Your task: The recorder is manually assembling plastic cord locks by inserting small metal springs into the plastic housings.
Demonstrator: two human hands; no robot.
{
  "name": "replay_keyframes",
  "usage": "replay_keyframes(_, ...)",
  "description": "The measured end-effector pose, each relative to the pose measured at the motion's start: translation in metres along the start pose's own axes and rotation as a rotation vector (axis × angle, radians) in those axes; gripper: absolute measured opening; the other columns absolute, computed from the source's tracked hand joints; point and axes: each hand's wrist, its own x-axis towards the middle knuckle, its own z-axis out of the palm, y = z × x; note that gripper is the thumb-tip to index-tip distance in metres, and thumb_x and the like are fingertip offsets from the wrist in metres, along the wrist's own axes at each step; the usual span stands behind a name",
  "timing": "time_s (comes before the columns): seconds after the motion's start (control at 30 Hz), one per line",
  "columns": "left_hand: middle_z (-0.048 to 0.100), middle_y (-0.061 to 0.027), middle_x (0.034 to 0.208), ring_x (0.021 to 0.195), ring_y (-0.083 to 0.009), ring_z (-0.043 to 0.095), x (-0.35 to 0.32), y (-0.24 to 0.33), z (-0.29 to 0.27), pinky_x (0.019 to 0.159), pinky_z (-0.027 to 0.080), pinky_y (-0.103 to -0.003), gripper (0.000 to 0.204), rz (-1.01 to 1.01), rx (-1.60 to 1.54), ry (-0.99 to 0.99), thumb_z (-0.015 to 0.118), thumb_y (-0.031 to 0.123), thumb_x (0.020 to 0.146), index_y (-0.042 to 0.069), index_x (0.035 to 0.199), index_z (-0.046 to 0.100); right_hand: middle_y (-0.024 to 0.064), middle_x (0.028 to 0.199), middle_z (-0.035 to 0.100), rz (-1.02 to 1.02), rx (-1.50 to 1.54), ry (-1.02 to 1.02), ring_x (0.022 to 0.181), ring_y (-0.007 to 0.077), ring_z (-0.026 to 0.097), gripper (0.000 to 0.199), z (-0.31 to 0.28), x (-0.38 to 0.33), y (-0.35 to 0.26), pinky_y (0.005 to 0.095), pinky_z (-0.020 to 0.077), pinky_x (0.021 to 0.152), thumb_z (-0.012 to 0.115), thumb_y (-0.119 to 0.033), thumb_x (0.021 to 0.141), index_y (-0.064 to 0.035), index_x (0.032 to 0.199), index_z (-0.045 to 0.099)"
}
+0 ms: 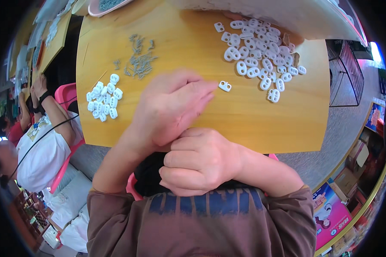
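My left hand (176, 105) reaches over the near part of the table, its fingers stretched out to the right and slightly blurred. Just past its fingertips lies a single small white plastic piece with two holes (224, 86), which looks like a cord lock part. Below the left hand, at the table's front edge, my right hand (197, 160) is curled into a fist; whatever it may hold is hidden. A large heap of white two-holed pieces (261, 51) spreads at the back right. Small grey spring-like metal pieces (140, 62) lie scattered left of centre. A smaller pile of white pieces (104, 99) sits at the left.
The wooden table (261, 124) ends close to my body. A large pale bag (278, 15) stands at the back right, and a pink-rimmed tray (109, 6) of grey pieces is at the back left. Another person in white (43, 154) sits to the left on a pink chair.
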Motion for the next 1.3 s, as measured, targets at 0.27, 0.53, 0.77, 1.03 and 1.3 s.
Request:
replay_keyframes(0.27,0.056,-0.0079,0.075,0.068,-0.0245,0.054,0.024,-0.006,0.017,0.056,0.043,-0.032,0.014,0.054,0.077,-0.172,0.063,0.009,0.068,0.005,0.082,0.060,0.0013,0.053,0.038,-0.133,0.002,0.014,0.042,0.0135,0.039,0.013,0.008,-0.001,0.002,0.0255,0.0309,0.038,0.060,-0.010,0.065,-0.0036,0.063,0.048)
replay_keyframes(0.53,0.053,-0.0069,0.072,0.066,-0.0212,0.054,0.022,-0.008,0.018,0.056,0.043,-0.030,0.016,0.328,0.374,-0.205,0.055,0.008,0.063,0.004,0.078,0.056,0.0014,0.052,0.039,-0.073,-0.036,-0.019,0.043,0.0135,0.041,0.012,0.008,0.002,0.000,0.0253,0.0330,0.039,0.061,-0.010,0.064,-0.0038,0.063,0.051)
replay_keyframes(0.77,0.053,-0.0079,0.072,0.060,-0.0204,0.052,0.032,-0.010,0.009,0.053,0.042,-0.029,0.017,0.410,0.526,-0.319,0.054,0.007,0.063,0.003,0.079,0.056,0.0029,0.055,0.046,-0.061,-0.007,-0.003,0.042,0.0153,0.043,0.012,0.007,0.005,-0.002,0.0258,0.0342,0.039,0.064,-0.006,0.060,-0.0031,0.066,0.053)
replay_keyframes(1.03,0.053,-0.0030,0.067,0.047,-0.0046,0.039,-0.001,0.024,-0.033,0.042,0.029,-0.016,0.015,-0.786,-1.088,0.254,0.048,0.011,0.081,-0.002,0.083,0.054,0.0092,0.062,0.054,0.200,0.120,0.221,0.048,0.0187,0.049,0.011,-0.013,0.006,0.001,0.0280,0.0391,0.046,0.057,0.000,0.068,0.0010,0.079,0.055)
replay_keyframes(1.3,0.057,-0.0036,0.073,0.049,-0.0038,0.043,-0.032,0.029,-0.042,0.045,0.035,-0.015,0.014,-0.792,-1.309,0.223,0.052,0.010,0.081,-0.002,0.084,0.057,0.0099,0.081,0.050,0.529,0.239,0.373,0.070,0.0143,0.048,0.018,-0.011,0.006,-0.010,0.0245,0.0394,0.063,0.051,0.001,0.076,0.0024,0.093,0.046)
